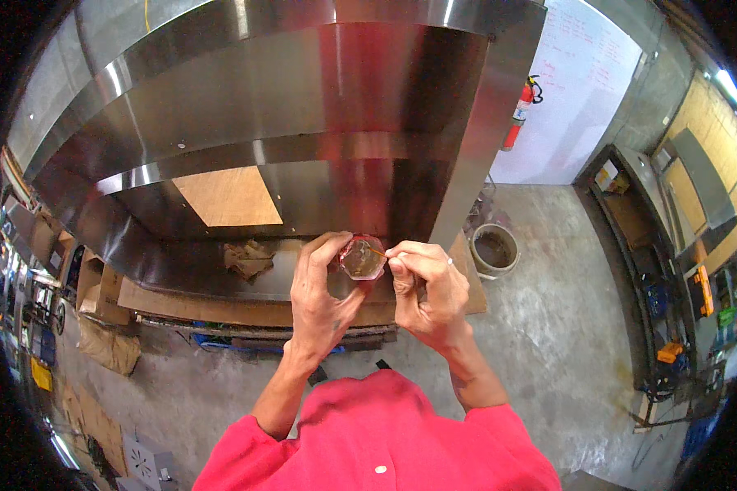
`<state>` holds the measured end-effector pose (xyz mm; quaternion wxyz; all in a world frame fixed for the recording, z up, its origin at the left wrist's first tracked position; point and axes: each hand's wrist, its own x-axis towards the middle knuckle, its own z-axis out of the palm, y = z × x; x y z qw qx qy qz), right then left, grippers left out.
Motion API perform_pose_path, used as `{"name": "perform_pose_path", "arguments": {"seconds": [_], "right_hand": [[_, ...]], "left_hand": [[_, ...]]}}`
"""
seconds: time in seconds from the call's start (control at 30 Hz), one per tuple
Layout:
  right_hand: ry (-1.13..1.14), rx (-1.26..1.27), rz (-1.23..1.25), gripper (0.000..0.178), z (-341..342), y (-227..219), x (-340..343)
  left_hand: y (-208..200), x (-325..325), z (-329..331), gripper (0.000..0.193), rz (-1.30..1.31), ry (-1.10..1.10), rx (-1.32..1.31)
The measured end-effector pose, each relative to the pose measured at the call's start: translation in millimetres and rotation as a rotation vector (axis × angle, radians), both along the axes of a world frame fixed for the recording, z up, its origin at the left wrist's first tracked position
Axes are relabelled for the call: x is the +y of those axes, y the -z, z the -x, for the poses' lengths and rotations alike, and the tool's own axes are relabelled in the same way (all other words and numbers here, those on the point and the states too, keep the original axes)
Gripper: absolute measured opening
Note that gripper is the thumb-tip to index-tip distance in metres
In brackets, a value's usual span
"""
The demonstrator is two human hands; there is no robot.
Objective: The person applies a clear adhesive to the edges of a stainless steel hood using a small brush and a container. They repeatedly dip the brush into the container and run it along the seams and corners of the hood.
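Observation:
My left hand [318, 288] is wrapped round a small clear cup [362, 268], fingers on its far left side and thumb on its near side. Between the thumb and fingers of my right hand [431, 286] is a thin, yellowish-brown stick [379, 251]. It reaches over the cup's rim and into its mouth. Whether the stick has a tip or bristles, and what the cup contains, is too small to make out. Both hands are close together in front of a large stainless steel structure [237, 74].
Inside the steel structure lie a crumpled brown cloth or paper [248, 259] and, behind it, a square wooden panel [229, 196]. Cardboard [196, 307] lines its front edge. A bucket [495, 249] stands right on the concrete floor. A fire extinguisher [518, 114] hangs beside a whiteboard [581, 90]; shelving [643, 262] stands far right.

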<state>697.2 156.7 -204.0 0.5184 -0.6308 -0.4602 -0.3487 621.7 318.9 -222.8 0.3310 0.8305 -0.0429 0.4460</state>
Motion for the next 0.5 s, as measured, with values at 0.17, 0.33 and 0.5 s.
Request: {"name": "perform_pose_path", "arguments": {"seconds": [0.17,0.33,0.5], "right_hand": [[0.009,0.002,0.048,0.021,-2.0,2.1,4.1],[-0.008,0.033,0.036,0.022,1.0,3.9,4.3],[-0.039,0.032,-0.071,0.019,-2.3,1.5,0.6]], "left_hand": [[-5.9,-3.5,-0.3,0.073,-0.002,0.001,-0.023],[-2.1,-2.9,1.0,0.071,0.013,-0.016,-0.021],[3.5,-6.5,1.9,0.067,0.057,-0.035,0.022]]}}
